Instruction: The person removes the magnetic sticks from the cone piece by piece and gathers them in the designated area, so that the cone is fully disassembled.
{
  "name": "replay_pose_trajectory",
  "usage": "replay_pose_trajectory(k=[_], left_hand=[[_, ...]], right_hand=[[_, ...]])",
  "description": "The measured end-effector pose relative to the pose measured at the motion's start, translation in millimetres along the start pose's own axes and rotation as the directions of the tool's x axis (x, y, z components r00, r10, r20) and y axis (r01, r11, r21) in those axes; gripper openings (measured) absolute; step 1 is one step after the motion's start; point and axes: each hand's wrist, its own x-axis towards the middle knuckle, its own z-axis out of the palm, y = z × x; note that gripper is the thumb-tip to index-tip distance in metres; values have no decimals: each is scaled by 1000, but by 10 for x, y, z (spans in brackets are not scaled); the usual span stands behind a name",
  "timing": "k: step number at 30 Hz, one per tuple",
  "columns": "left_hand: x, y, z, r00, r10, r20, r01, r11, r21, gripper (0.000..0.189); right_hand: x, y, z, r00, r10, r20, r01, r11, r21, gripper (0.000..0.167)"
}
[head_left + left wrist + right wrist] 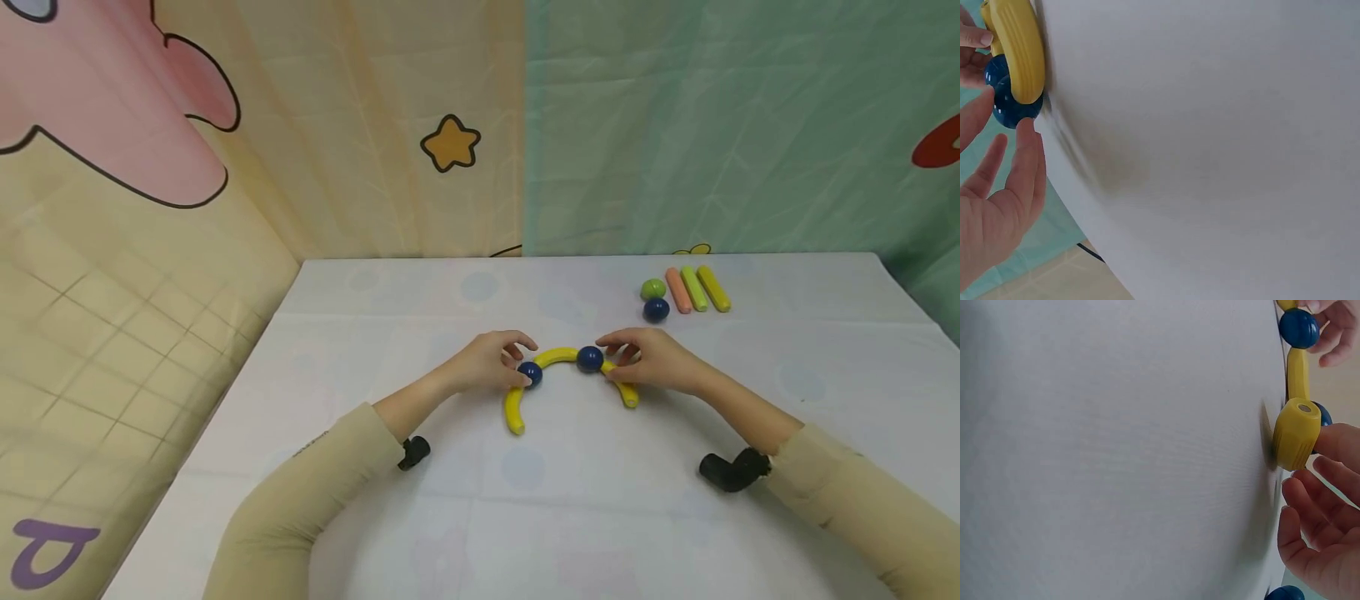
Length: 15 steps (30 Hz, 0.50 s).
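Blue balls and curved yellow toy rods form an arch on the white-covered table. My left hand (491, 360) holds the left blue ball (532, 374) between thumb and fingers; the left curved yellow rod (513, 412) extends from it toward me. Between the two balls runs the middle yellow rod (556, 356). Beside the right blue ball (589, 359), my right hand (654, 358) pinches the right yellow rod (627, 393). A small metallic disc shows in that rod's end in the right wrist view.
At the back right of the table (450, 533) lie a green ball (653, 289), another blue ball (656, 310) and straight orange (678, 292), light green (694, 290) and yellow (714, 289) rods. A printed curtain (360, 167) hangs behind the table.
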Motion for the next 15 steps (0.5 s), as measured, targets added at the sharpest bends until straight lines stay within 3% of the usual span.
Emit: replay_pose_trajectory(k=[5, 11, 15], left_hand=[[147, 120, -59, 999, 26, 26, -27, 999, 31, 45], [392, 302, -120, 989, 94, 117, -117, 971, 208, 47], [539, 428, -125, 982, 82, 172, -118, 970, 211, 46]], right_hand=[[-72, 3, -35, 998, 61, -1, -61, 998, 25, 42], [-97, -23, -33, 990, 137, 28, -139, 987, 81, 44], [-89, -32, -16, 987, 157, 28, -159, 983, 96, 42]])
